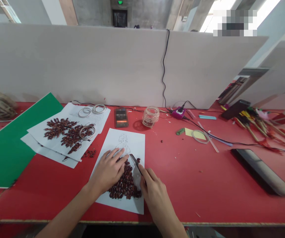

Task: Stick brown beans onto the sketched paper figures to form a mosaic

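A white sheet (139,140) lies before me with a line drawing of a figure in its upper part. Glossy dark red-brown seeds (124,185) cover the figure's lower part in a dense patch. My left hand (110,168) rests on the sheet with its fingers spread, over the left side of the seeds. In my right hand (153,188) is a slim dark tool (135,162), too small to tell whether tweezers or a craft knife. Its tip is near the top of the seed patch, close to my left fingertips. A single seed (138,160) sits just right of the tool.
Left are seed-covered sheets (68,132), loose seeds (90,153), tape rolls (99,108) and a green board (6,158). Behind stand a phone (121,118), a glass jar (150,116) and a purple power adapter (178,112). A black tablet-like slab (262,172) lies right.
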The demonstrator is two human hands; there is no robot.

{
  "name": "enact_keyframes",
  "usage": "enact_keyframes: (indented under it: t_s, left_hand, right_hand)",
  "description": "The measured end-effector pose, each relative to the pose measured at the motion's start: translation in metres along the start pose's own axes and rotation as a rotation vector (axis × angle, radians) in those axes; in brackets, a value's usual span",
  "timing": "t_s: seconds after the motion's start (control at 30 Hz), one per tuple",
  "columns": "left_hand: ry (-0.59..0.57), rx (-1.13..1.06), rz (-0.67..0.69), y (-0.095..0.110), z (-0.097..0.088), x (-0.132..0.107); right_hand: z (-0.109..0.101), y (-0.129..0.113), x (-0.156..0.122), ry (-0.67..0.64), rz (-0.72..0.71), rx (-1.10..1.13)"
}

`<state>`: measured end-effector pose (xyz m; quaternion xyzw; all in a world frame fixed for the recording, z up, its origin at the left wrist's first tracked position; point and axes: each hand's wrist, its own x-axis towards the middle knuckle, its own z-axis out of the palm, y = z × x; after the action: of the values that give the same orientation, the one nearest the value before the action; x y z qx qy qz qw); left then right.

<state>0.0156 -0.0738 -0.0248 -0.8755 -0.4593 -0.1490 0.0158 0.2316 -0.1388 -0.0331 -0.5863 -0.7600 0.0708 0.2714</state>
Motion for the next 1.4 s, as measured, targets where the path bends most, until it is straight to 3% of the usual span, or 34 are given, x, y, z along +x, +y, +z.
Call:
enact_keyframes:
  t_s: [0.5, 0.73, 1.0, 1.4]
  left_hand:
    - [-0.048, -0.090, -0.057, 0.001, -0.002, 0.004]
    - [-0.122, -0.141, -0.104, -0.001, -0.016, 0.029]
    - [-0.251, -0.024, 0.178, -0.019, -0.024, 0.065]
    - [-0.234, 0.196, 0.440, -0.020, -0.022, 0.079]
  right_hand:
    - [0.001, 0.002, 0.000, -0.021, 0.036, 0.024]
    - [-0.005, -0.001, 0.003, -0.038, 0.067, 0.064]
    - [-0.005, -0.002, 0.004, -0.045, 0.073, 0.062]
    - [-0.008, -0.004, 0.006, -0.077, 0.119, 0.105]
